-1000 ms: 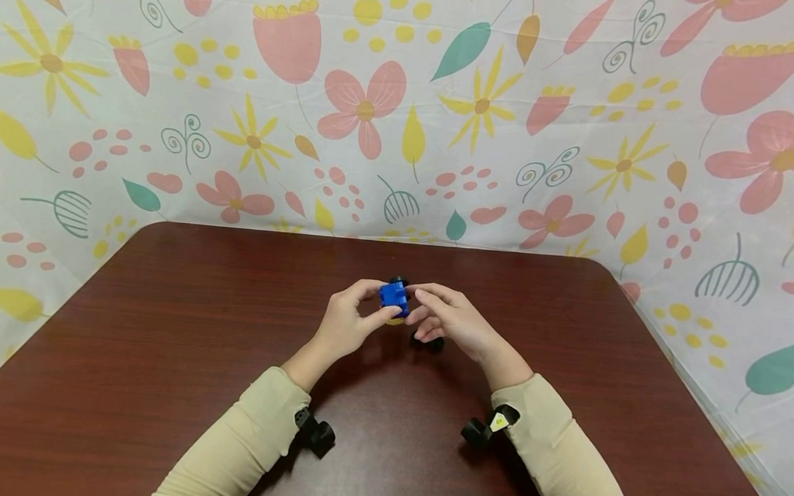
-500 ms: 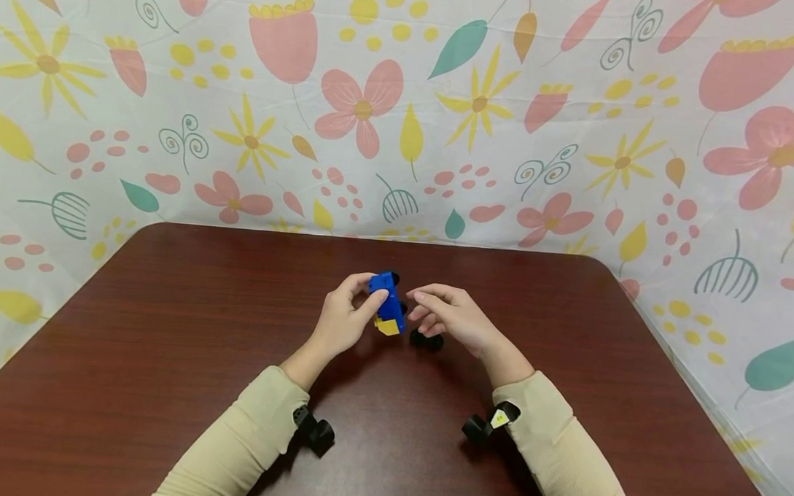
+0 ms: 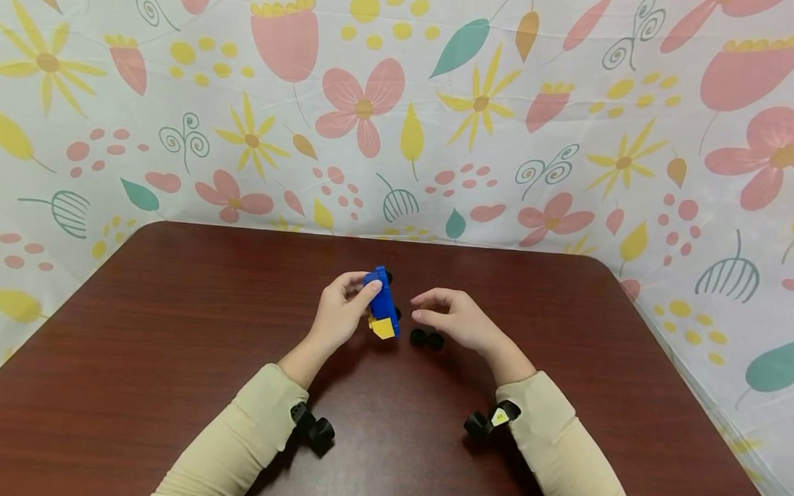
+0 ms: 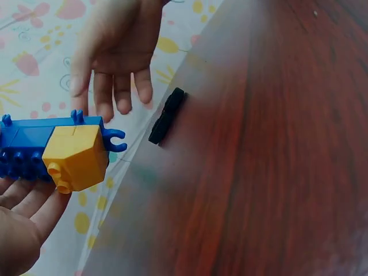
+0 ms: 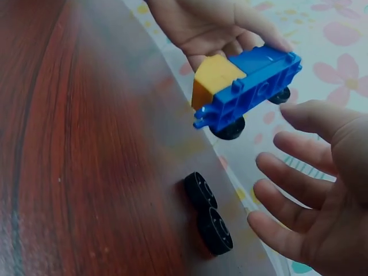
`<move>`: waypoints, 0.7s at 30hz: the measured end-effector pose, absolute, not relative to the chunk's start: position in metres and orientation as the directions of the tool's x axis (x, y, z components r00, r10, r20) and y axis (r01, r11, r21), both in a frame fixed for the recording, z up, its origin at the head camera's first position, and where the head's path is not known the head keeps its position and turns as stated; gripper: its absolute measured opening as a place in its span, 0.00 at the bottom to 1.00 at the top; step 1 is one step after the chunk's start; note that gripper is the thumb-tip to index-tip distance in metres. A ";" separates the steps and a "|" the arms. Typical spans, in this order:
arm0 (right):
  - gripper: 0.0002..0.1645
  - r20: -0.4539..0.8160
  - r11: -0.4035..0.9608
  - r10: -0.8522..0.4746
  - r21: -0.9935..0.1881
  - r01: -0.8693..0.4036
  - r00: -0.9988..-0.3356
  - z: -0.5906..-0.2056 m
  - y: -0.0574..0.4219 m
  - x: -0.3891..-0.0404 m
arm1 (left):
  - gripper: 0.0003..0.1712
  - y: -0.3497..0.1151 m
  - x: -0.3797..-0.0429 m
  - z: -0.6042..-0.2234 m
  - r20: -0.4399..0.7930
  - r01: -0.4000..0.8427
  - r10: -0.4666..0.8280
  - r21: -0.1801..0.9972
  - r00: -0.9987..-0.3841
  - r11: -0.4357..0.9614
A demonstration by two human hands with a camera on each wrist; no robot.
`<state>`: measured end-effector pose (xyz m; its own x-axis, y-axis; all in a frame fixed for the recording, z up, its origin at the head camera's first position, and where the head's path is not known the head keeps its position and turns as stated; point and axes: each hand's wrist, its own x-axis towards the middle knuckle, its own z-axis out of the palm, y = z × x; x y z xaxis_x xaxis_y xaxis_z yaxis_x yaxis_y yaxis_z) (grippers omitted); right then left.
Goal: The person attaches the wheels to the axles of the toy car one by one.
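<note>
My left hand (image 3: 338, 310) grips a blue and yellow toy vehicle (image 3: 383, 302) above the table, thumb on its upper face and fingers behind. Its underside faces my right hand in the right wrist view, where two black wheels are on one side: a front wheel (image 5: 228, 130) near the yellow block (image 5: 215, 79) and a rear wheel (image 5: 280, 96). Two loose black wheels (image 3: 435, 341) lie side by side on the tabletop, just below my right hand (image 3: 461, 322). That hand hovers with relaxed, parted fingers, touching neither toy nor loose wheels.
The dark red-brown table (image 3: 191, 328) has its far edge against a white cloth (image 3: 386, 189) printed with flowers and leaves. Black wrist cameras stick out from both sleeves, including the left camera (image 3: 320, 434).
The toy has turned lengthwise, bringing its yellow block toward me, and shifted a little left with my left hand. My right hand has drawn slightly away from it, revealing more of the loose wheels.
</note>
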<state>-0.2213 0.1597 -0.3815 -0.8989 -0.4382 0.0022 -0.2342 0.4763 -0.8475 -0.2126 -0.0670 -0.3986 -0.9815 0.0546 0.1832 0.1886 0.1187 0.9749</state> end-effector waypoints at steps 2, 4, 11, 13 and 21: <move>0.25 0.012 0.500 -0.455 -0.824 -0.266 -0.891 -0.383 0.161 -0.222 | 0.25 -0.067 -0.212 -0.397 0.158 0.162 0.045 0.982 -0.986 0.096; 0.25 0.013 0.520 -0.470 -0.804 -0.289 -0.882 -0.384 0.162 -0.223 | 0.25 -0.066 -0.212 -0.396 0.129 0.130 0.029 0.989 -0.991 0.074; 0.24 -0.034 0.556 -0.487 -0.783 -0.280 -0.873 -0.385 0.162 -0.223 | 0.26 -0.066 -0.211 -0.394 0.036 0.036 -0.011 0.999 -0.999 0.008; 0.24 -0.046 0.562 -0.482 -0.782 -0.268 -0.875 -0.385 0.162 -0.224 | 0.27 -0.067 -0.210 -0.394 0.005 0.005 -0.009 1.000 -1.000 -0.007; 0.23 -0.046 0.570 -0.477 -0.777 -0.269 -0.878 -0.387 0.162 -0.224 | 0.30 -0.068 -0.213 -0.397 -0.119 -0.121 0.044 0.992 -0.992 -0.046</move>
<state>-0.2243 0.1620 -0.3866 -0.8779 -0.4766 -0.0460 -0.2685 0.5697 -0.7767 -0.2127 -0.0684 -0.3968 -0.9919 0.0443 -0.1189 -0.1209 -0.0459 0.9916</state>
